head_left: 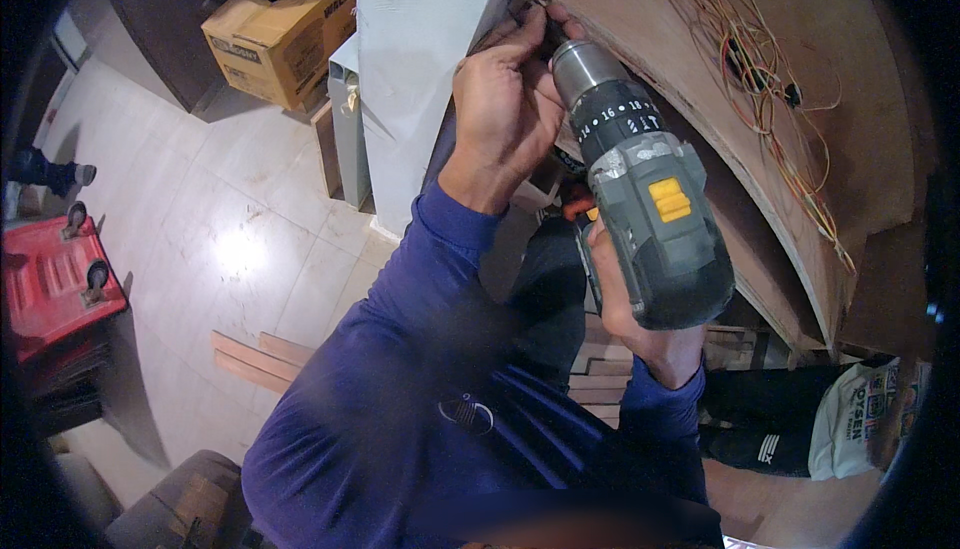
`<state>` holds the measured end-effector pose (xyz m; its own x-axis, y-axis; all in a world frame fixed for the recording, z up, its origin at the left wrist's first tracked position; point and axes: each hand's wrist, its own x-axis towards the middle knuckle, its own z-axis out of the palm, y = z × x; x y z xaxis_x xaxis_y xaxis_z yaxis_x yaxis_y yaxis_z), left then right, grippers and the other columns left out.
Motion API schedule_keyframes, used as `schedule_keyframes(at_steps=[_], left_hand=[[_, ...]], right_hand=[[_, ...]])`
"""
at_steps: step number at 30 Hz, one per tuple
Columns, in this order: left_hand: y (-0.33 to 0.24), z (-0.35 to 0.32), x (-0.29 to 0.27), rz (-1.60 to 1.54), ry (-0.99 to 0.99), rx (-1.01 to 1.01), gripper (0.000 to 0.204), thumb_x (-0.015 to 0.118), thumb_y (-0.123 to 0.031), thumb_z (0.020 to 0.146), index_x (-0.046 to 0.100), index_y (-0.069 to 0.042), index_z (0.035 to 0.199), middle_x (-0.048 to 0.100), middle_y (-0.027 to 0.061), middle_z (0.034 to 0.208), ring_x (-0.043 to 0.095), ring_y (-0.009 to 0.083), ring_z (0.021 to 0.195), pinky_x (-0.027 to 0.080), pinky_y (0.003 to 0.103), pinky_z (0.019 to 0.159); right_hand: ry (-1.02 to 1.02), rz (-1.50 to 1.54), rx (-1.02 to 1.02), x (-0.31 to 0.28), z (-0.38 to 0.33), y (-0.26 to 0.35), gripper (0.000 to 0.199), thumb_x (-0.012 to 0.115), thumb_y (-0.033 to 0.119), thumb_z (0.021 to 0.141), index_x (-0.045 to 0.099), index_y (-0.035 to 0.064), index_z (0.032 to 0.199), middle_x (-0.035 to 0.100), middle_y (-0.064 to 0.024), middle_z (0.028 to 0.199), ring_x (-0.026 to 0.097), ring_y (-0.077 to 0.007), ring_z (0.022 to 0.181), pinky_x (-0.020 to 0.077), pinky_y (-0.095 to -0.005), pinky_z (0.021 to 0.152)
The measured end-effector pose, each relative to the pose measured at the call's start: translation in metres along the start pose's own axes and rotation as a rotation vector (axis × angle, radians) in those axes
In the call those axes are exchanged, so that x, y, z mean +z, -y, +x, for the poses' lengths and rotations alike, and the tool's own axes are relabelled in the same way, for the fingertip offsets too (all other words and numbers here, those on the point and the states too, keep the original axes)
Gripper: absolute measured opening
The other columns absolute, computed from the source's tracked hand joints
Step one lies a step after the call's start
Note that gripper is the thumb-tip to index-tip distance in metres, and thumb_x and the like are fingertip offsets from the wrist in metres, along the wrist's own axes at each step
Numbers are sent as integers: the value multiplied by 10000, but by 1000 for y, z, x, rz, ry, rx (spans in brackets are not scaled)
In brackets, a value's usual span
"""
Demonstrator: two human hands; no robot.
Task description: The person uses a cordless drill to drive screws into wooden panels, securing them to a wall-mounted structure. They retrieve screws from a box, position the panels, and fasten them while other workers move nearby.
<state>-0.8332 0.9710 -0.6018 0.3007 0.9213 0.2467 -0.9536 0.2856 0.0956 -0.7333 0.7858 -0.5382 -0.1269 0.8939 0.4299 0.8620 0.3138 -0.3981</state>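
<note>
A grey and black cordless drill (655,219) with a yellow switch on top points up toward the corner of a curved wooden panel (640,9). My right hand (620,294) is wrapped round its handle, mostly hidden beneath the drill body. Just beyond the metal chuck (585,69), my left hand (510,99) is raised with its fingers bent and pinched close to the panel's edge. Something small may be between the fingertips, but I cannot make it out. The drill's tip is hidden behind the chuck and my fingers.
Loose coloured wires (760,79) hang on the wooden panel at the right. A white panel (405,69) stands left of my left hand. Farther left are a cardboard box (275,49), a red wheeled item (60,284) and wooden strips (250,361) on the tiled floor.
</note>
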Motion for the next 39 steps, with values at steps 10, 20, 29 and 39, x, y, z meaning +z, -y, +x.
schedule_keyframes(at_steps=[10, 20, 29, 39], left_hand=[[-2, -3, 4, -15, 4, 4, 207, 501, -142, 1088, 588, 32, 1159, 643, 120, 1065, 655, 233, 985, 597, 400, 886], [-2, -2, 2, 0, 20, 2, 220, 526, -157, 1080, 603, 32, 1164, 650, 122, 1059, 657, 236, 983, 603, 403, 875], [3, -1, -12, 441, -123, 47, 215, 486, -125, 1064, 637, 5, 1143, 677, 133, 1088, 667, 241, 970, 568, 379, 814], [-7, 19, -39, 1392, 213, 220, 438, 657, -326, 1007, 629, -27, 1325, 686, 100, 1253, 625, 199, 1190, 489, 306, 1000]], right_hand=[[-3, 42, 50, 1, -2, -15, 885, 883, 120, 533, 552, 2, 1346, 733, -126, 1068, 737, -259, 944, 569, -356, 873], [-47, 32, -5, 7, 1, -9, 608, 822, 85, 671, 620, 30, 1242, 738, -101, 1042, 734, -229, 933, 571, -355, 830], [-135, -13, -9, 21, -4, -10, 197, 771, 61, 834, 757, 88, 1029, 762, -53, 968, 735, -213, 871, 553, -351, 797], [-210, 33, -19, 29, -3, -10, 244, 797, 86, 802, 737, 44, 1034, 750, -85, 963, 734, -246, 835, 554, -353, 785]])
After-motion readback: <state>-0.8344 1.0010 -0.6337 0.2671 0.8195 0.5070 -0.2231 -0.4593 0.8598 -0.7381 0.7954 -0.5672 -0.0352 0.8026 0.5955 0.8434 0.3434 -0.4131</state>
